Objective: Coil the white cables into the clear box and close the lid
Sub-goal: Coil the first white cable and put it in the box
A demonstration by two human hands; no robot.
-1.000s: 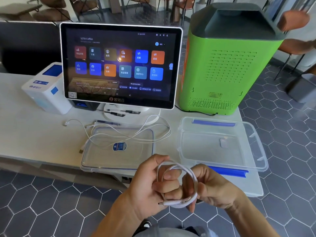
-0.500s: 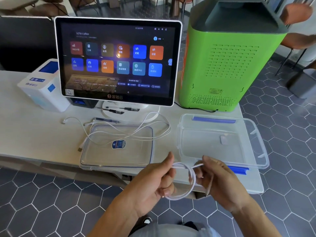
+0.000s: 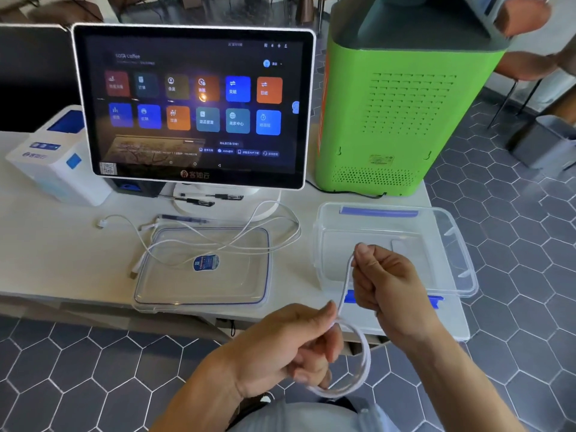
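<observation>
My left hand (image 3: 290,347) pinches a coiled white cable (image 3: 358,369) below the table's front edge, the loop hanging to its right. My right hand (image 3: 383,282) pinches the cable's free end and holds it up over the near edge of the clear box (image 3: 448,244), which stands open on the table's right part with blue clips. The clear lid (image 3: 156,294) lies flat to the left of the box. Loose white cables (image 3: 237,241) sprawl across the lid and the table behind it.
A touchscreen terminal (image 3: 193,104) stands behind the lid, with pens (image 3: 199,199) on its base. A white printer (image 3: 53,160) sits at the left and a tall green machine (image 3: 399,104) behind the box. The table's front edge (image 3: 62,299) runs below the lid. Hexagon floor tiles lie beyond.
My right hand has risen and pulled the cable's end up over the box's near edge. The left hand keeps the coil, now lower and nearer to me.
</observation>
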